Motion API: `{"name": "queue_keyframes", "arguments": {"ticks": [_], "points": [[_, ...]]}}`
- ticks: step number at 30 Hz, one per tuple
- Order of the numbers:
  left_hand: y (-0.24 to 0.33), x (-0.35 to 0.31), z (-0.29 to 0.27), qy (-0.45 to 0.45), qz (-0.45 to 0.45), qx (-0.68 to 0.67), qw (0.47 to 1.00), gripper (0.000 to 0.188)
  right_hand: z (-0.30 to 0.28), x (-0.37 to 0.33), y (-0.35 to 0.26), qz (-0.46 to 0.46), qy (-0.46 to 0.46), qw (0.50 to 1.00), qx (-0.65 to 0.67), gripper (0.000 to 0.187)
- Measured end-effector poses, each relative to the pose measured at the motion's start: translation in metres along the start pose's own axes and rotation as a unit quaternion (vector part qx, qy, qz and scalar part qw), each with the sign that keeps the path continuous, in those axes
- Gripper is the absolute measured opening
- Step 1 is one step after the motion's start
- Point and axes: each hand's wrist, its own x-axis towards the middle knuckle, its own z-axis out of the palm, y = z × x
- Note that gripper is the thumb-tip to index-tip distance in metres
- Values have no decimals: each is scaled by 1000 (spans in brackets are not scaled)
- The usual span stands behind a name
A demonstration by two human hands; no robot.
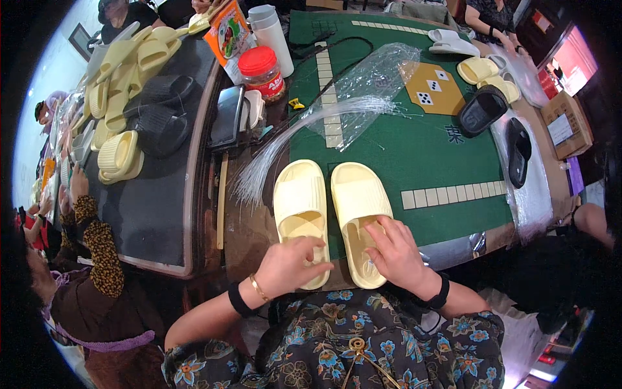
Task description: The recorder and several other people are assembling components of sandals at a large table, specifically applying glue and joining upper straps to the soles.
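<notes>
Two pale yellow slide slippers lie side by side in front of me, toes pointing away. My left hand [293,264] is over the heel part of the left slipper [299,189], thumb and forefinger apart and nothing held. Above the footbed of the right slipper [360,188] is my right hand [396,254], its fingers spread and its fingertips near the strap opening. Whether those fingertips touch the slipper I cannot tell. Just beyond the left slipper lies a bundle of thin clear plastic strands [278,144], its far end by a clear plastic bag [369,97].
Black slippers [483,110] and more yellow ones [479,68] lie at the right of the green mat [440,162]. A red-lidded jar [262,72], white bottle [271,39] and phone [227,117] stand or lie at left-centre. Slippers cover a dark side table [139,214]. Other people sit around.
</notes>
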Motion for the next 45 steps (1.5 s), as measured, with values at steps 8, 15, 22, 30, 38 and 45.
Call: {"name": "queue_keyframes", "arguments": {"ticks": [8, 15, 22, 30, 38, 45], "points": [[-5, 0, 21, 23, 63, 92, 993, 12, 2, -3, 2, -18, 38, 999, 9, 38], [-2, 14, 32, 71, 67, 150, 984, 13, -7, -1, 4, -36, 101, 994, 35, 27], [-2, 25, 42, 107, 80, 220, 966, 18, -12, 13, 17, -2, 169, 985, 34, 19], [6, 21, 34, 146, 61, 206, 966, 15, -11, 39, 55, 117, 203, 965, 120, 15], [6, 26, 45, 144, 87, 195, 966, 17, -1, 65, 63, 196, 121, 965, 125, 13], [1, 33, 49, 140, 75, 200, 967, 18, 8, 92, 83, 256, 29, 956, 141, 27]]}}
